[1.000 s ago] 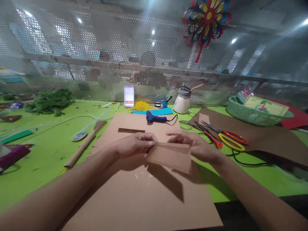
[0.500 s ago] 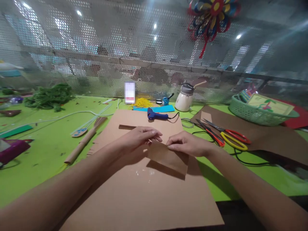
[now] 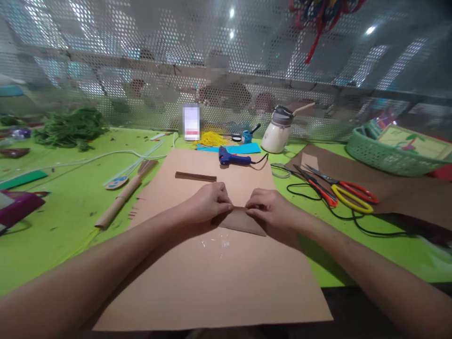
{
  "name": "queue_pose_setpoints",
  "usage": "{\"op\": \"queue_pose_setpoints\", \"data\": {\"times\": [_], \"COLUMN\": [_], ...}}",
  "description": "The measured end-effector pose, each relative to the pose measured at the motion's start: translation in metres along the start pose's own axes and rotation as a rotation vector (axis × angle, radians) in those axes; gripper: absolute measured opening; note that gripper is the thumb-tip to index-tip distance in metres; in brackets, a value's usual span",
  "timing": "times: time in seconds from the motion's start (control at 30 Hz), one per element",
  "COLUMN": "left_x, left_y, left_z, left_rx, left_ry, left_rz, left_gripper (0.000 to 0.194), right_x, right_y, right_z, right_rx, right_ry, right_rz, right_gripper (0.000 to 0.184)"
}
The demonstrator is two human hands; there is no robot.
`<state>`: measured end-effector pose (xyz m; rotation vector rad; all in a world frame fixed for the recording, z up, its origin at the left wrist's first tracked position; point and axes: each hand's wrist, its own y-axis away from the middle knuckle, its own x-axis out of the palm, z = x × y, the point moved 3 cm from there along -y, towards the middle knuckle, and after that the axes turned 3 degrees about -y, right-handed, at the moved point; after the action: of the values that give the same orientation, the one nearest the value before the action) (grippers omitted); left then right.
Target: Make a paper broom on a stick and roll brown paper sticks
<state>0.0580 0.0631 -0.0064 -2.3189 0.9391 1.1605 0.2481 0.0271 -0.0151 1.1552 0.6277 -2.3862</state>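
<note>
A small piece of brown paper is held by its far edge between my two hands, low over a large tan sheet. My left hand pinches the paper's far left corner, fingers curled. At the far right part of the same edge, my right hand pinches it between thumb and fingers. Beyond my left hand lies a stack of narrow brown strips. A blue glue gun rests on the far end of the sheet. Shiny clear spots show on the sheet nearer me.
On the right lie scissors with red and yellow handles, a second orange-handled pair, black cable and a green basket. At the back stands a white jug. A rolled-paper bundle and green strands lie left.
My left hand has gone from loosely spread fingers to a pinch on the paper's far corner. The paper has lowered and tipped flatter toward the sheet. The view has tilted down a little.
</note>
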Motion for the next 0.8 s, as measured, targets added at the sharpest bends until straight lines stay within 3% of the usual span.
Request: {"op": "queue_pose_setpoints", "data": {"times": [0.27, 0.8], "left_x": [0.006, 0.014], "left_y": [-0.004, -0.007], "left_z": [0.002, -0.002], "left_rx": [0.084, 0.250], "left_ry": [-0.142, -0.236], "left_rz": [-0.021, -0.055], "left_gripper": [0.021, 0.020], "right_x": [0.008, 0.018], "right_y": [0.004, -0.004], "right_z": [-0.007, 0.009], "right_rx": [-0.114, -0.243], "right_ry": [0.038, 0.252], "right_rz": [-0.060, -0.061], "right_gripper": [0.019, 0.026]}}
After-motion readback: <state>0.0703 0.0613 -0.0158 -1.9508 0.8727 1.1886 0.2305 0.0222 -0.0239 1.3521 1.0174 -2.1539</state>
